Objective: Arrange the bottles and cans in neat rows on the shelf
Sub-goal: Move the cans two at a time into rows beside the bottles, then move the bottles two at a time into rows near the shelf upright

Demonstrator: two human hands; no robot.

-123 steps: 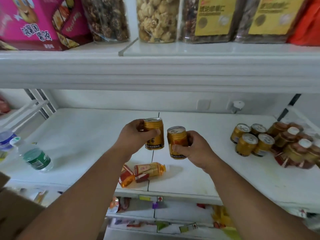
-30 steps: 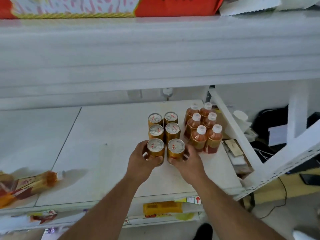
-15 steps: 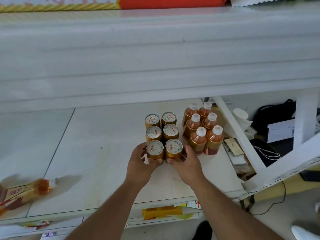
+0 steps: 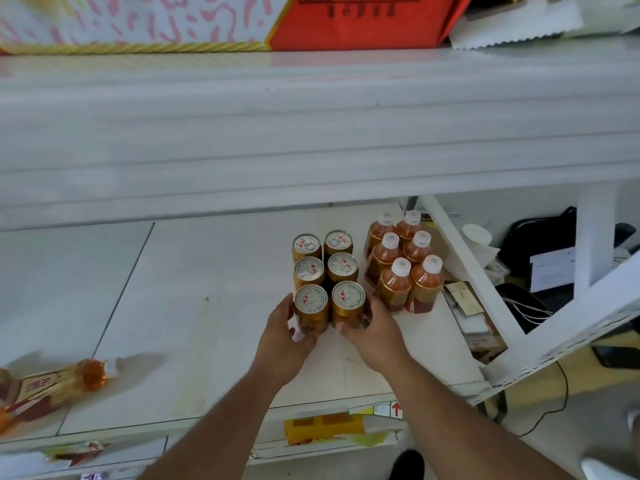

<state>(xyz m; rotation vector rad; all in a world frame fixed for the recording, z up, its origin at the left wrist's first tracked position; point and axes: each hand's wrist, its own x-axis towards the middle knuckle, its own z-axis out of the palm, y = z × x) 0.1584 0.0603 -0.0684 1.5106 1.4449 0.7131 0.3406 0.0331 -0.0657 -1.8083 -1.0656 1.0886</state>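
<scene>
Cans now sit down on the shelf (image 4: 194, 271): 4 s back both were in the air at mid-shelf, now they front a 2-wide, 3-deep gold block near the right end. Left hand (image 4: 282, 336) fingers wrap the front-left can (image 4: 310, 308), right hand (image 4: 375, 329) fingers curl on the front-right can (image 4: 348, 303), both touching the row behind. 6 bottles (image 4: 403, 261) stand just beside. Can rows look done; 1 loose bottle (image 4: 65, 384) lies at the front-left edge, likely next.

Six gold cans (image 4: 325, 271) with silver tops stand near the white shelf's (image 4: 207, 289) right edge. Beside them, amber bottles (image 4: 403, 261) wear white caps and gold-and-red labels.
</scene>
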